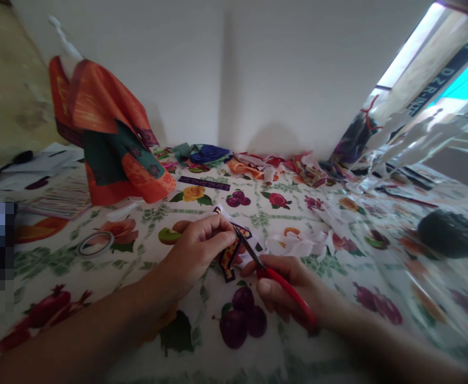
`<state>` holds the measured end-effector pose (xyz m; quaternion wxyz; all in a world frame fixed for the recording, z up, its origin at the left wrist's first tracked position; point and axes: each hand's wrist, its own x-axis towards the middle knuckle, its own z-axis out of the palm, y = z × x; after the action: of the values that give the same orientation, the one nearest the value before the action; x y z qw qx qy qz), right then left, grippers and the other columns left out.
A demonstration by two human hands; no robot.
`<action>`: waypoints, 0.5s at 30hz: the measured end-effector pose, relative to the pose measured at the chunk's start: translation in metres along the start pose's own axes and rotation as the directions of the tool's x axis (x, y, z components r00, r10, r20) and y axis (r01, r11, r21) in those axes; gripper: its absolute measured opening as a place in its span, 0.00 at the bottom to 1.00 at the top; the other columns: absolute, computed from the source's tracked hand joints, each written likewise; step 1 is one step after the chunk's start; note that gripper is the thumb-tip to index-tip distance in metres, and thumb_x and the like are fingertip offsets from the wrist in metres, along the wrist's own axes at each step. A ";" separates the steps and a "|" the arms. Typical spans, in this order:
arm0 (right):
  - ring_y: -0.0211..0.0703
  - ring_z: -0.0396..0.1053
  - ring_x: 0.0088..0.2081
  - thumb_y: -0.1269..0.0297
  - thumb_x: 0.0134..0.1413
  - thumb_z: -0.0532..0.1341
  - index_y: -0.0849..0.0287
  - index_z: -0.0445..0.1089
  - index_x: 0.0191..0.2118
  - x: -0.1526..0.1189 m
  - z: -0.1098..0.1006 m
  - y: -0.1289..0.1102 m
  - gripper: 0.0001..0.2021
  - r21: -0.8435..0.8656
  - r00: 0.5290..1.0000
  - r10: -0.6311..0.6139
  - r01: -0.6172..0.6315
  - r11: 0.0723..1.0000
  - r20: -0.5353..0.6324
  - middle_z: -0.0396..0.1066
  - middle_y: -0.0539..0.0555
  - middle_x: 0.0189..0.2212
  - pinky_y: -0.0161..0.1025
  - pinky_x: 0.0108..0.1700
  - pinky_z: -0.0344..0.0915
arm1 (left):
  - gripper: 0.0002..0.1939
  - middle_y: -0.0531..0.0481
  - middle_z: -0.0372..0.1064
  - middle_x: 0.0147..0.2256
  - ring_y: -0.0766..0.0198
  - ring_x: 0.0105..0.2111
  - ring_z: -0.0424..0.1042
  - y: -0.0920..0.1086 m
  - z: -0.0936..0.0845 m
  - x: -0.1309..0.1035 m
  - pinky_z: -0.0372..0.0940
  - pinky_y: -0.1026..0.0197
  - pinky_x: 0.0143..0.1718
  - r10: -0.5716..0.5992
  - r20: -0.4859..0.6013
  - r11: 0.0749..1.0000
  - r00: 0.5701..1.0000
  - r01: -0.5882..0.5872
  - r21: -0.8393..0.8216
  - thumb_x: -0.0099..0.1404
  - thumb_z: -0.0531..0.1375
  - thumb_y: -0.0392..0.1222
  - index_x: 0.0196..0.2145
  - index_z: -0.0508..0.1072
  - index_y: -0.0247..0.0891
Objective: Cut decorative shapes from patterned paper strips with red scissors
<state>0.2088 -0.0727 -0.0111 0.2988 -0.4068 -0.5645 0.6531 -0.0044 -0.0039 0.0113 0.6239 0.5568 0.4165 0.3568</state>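
Note:
My left hand (201, 242) pinches the edge of a small patterned piece (229, 260), red and yellow with a dark purple border and white material around it. In my right hand (290, 288) are scissors (284, 285) with red handles. Their blades point up and left, and the tips lie at the patterned piece beside my left fingertips. Whether the blades are parted is too small to tell. Both hands are over a tablecloth (234, 368) printed with fruit and flowers.
A figure in an orange and green garment (113, 133) stands at the back left. Nearby lie a tape roll (96, 243), a purple strip (205, 183), white scraps (298, 244), bunched fabrics (209, 154) and a dark bundle (452, 233). Clear figures (410, 133) stand back right.

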 end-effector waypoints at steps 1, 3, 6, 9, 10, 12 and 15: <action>0.31 0.60 0.20 0.39 0.68 0.66 0.65 0.74 0.47 0.000 -0.001 0.001 0.27 0.004 1.000 -0.002 0.002 1.000 0.007 0.67 0.48 0.23 0.25 0.20 0.56 | 0.08 0.56 0.67 0.27 0.65 0.29 0.65 0.000 0.000 0.000 0.59 0.60 0.33 -0.001 0.003 1.000 1.000 0.001 0.000 0.63 0.63 0.43 0.29 0.69 0.40; 0.31 0.61 0.20 0.40 0.68 0.66 0.64 0.74 0.48 0.000 -0.001 0.001 0.27 0.008 1.000 -0.007 0.007 1.000 0.013 0.68 0.48 0.23 0.25 0.20 0.56 | 0.08 0.55 0.67 0.27 0.65 0.29 0.64 0.001 0.000 0.001 0.59 0.60 0.32 -0.002 0.008 1.000 1.000 0.002 0.000 0.63 0.64 0.43 0.28 0.69 0.40; 0.31 0.60 0.20 0.40 0.69 0.66 0.64 0.74 0.49 -0.001 -0.002 0.001 0.26 0.005 1.000 -0.005 0.005 1.000 0.010 0.68 0.48 0.24 0.25 0.20 0.56 | 0.08 0.56 0.67 0.26 0.65 0.28 0.64 0.001 0.000 0.003 0.58 0.60 0.31 0.005 0.008 1.000 1.000 -0.005 -0.008 0.62 0.64 0.43 0.28 0.69 0.40; 0.31 0.61 0.20 0.40 0.69 0.66 0.64 0.74 0.46 -0.001 -0.001 0.001 0.26 -0.001 1.000 -0.004 0.004 1.000 0.003 0.68 0.48 0.23 0.25 0.20 0.56 | 0.08 0.56 0.66 0.26 0.65 0.28 0.63 0.001 0.000 0.002 0.57 0.60 0.31 0.009 0.005 1.000 1.000 -0.009 -0.011 0.62 0.64 0.43 0.28 0.69 0.40; 0.31 0.61 0.20 0.40 0.69 0.66 0.64 0.74 0.45 -0.001 -0.001 0.001 0.26 -0.004 1.000 -0.003 0.003 1.000 0.001 0.68 0.48 0.23 0.25 0.20 0.56 | 0.08 0.56 0.66 0.26 0.65 0.28 0.63 0.001 0.001 0.002 0.57 0.60 0.31 0.008 0.000 1.000 1.000 -0.008 -0.008 0.62 0.64 0.43 0.28 0.69 0.40; 0.31 0.60 0.20 0.40 0.69 0.66 0.64 0.74 0.45 -0.001 0.000 0.001 0.26 -0.006 1.000 -0.003 0.003 1.000 -0.001 0.68 0.48 0.23 0.25 0.19 0.55 | 0.08 0.55 0.66 0.26 0.64 0.28 0.63 0.001 0.001 0.000 0.58 0.60 0.31 0.005 -0.016 1.000 1.000 -0.005 -0.003 0.63 0.63 0.43 0.28 0.69 0.40; 0.31 0.60 0.19 0.40 0.69 0.66 0.64 0.74 0.45 -0.001 -0.001 0.001 0.26 -0.011 1.000 -0.007 0.007 1.000 -0.002 0.68 0.48 0.23 0.25 0.19 0.55 | 0.08 0.55 0.67 0.26 0.64 0.28 0.64 0.002 0.002 -0.002 0.59 0.59 0.32 0.005 -0.014 1.000 1.000 -0.005 0.003 0.64 0.63 0.43 0.29 0.70 0.40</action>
<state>0.2097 -0.0732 -0.0123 0.2996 -0.4072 -0.5691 0.6485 -0.0034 -0.0061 0.0134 0.6193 0.5563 0.4200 0.3612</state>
